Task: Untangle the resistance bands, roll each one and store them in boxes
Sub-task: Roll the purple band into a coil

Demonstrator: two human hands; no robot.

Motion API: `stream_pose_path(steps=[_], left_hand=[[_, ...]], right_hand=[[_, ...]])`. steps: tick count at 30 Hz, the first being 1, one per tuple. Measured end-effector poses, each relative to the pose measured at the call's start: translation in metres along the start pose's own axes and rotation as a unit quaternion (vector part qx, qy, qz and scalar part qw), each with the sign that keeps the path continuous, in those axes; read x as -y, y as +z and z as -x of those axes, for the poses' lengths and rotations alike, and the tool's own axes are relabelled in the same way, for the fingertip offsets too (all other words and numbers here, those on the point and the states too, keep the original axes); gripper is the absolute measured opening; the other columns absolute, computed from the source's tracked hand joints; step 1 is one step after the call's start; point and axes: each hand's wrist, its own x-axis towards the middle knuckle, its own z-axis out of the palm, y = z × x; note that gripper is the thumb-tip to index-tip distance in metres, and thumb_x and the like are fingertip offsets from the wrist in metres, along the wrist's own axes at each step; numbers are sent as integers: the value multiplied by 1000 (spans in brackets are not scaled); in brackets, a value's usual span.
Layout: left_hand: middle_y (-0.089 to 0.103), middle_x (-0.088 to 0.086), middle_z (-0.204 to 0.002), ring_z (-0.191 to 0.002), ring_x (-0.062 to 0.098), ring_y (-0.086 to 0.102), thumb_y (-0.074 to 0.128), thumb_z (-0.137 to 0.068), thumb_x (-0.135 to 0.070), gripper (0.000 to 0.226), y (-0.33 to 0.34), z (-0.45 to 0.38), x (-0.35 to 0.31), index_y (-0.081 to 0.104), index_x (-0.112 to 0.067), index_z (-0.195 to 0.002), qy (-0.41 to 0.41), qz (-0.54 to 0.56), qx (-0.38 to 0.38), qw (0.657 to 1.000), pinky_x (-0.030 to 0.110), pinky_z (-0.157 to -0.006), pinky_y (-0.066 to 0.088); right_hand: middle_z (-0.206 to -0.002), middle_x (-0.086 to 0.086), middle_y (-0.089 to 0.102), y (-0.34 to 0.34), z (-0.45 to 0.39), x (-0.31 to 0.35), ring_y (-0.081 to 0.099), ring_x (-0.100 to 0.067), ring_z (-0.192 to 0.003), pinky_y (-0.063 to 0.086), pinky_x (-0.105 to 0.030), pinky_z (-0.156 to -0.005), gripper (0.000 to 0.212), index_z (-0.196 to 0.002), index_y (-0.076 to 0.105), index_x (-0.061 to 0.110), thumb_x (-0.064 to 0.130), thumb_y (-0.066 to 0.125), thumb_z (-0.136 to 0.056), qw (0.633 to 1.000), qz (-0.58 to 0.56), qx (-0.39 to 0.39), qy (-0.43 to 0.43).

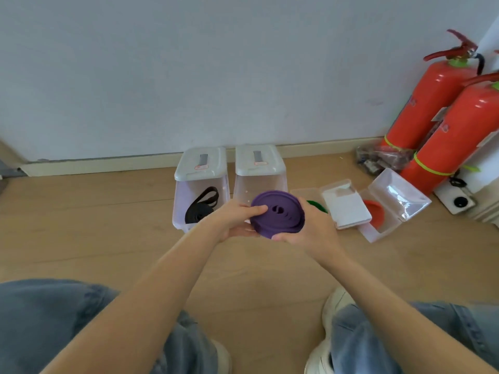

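A purple resistance band (278,214), rolled into a flat coil, is held above the wooden floor between both hands. My left hand (235,220) grips its left side, thumb on top near the coil's centre. My right hand (310,228) grips its right edge from below and behind. Behind the coil stand two tall clear boxes with grey lids: the left box (201,182) holds a black band (202,205), and the right box (260,174) looks empty. A green band (317,205) lies in a low box partly hidden by my right hand. An orange rolled band (374,210) sits in an open hinged box (388,209).
A flat clear box with a white lid (344,205) lies between the green and orange bands. Two red fire extinguishers (445,120) stand at the right by the wall, with a dark plastic bag (383,157) beside them. My knees and shoes fill the bottom of the view.
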Motion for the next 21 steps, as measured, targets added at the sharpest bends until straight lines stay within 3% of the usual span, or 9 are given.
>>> stream_pose_path(steps=[3,5,7,13,17,21], left_hand=[[65,8,-106,-87,17,66,63,-88,-24,24,-13,-40,19,63,-7,-105,53,-101,-96,989,24,-75,53],[65,4,-112,-100,16,61,58,-90,-22,28,-27,-66,27,61,-10,-115,104,-213,-178,955,25,-84,45],[62,3,-120,-108,16,56,54,-91,-18,30,-41,-90,37,59,-11,-120,126,-277,-201,931,25,-88,41],[43,7,-140,-130,23,38,54,-91,-17,44,-68,-160,65,47,-11,-133,172,-407,-177,879,30,-106,27],[38,3,-144,-134,19,29,58,-89,-19,50,-74,-178,86,43,-12,-137,219,-444,-166,853,23,-105,23],[43,7,-139,-131,23,35,64,-86,-19,52,-81,-178,99,48,-8,-134,270,-444,-159,840,24,-104,25]], right_hand=[[-92,15,61,17,-22,-25,55,-1,-79,39,-5,-63,66,-113,57,21,29,89,-55,998,-35,14,57],[-85,19,58,27,-42,-42,50,7,-74,36,1,-59,63,-110,59,22,30,88,-55,995,-44,21,88],[-88,14,60,37,-68,-56,54,-3,-78,37,-4,-56,64,-111,59,22,34,88,-55,992,-35,32,113],[-107,0,64,93,-156,-78,58,-20,-97,47,-30,-75,73,-118,55,17,36,88,-56,989,7,97,114],[-120,-13,59,138,-188,-94,55,-29,-109,48,-37,-87,81,-126,47,6,35,85,-61,973,111,166,120],[-131,-19,50,167,-197,-108,49,-34,-118,43,-41,-95,91,-136,33,-2,29,84,-66,970,96,178,134]])
